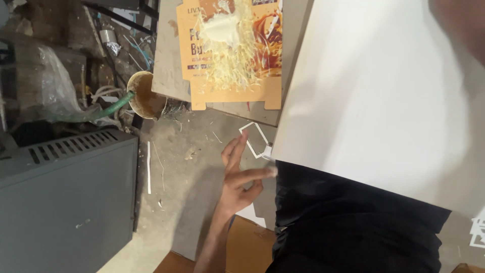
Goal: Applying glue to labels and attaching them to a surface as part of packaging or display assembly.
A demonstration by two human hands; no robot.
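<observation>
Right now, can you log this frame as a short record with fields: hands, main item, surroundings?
left hand: open, fingers spread, fingertips touching the lower edge of the white sheet
right hand: blurred at the top right corner, over the sheet; grip cannot be told
white sheet: large, lies across the person's lap
flattened orange carton: on the floor, holds pale shavings
grey metal cabinet: at left
cup: brown residue inside, green hose beside it

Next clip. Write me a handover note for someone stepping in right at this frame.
Left hand: open, fingers spread, one fingertip at the edge of the white sheet.
Right hand: blurred at the sheet's top corner, grip unclear.
Sheet: lies over black cloth.
Done: a white offcut frame lies on the floor by the left hand.
Left: the sheet's visible face looks uncut.
</observation>
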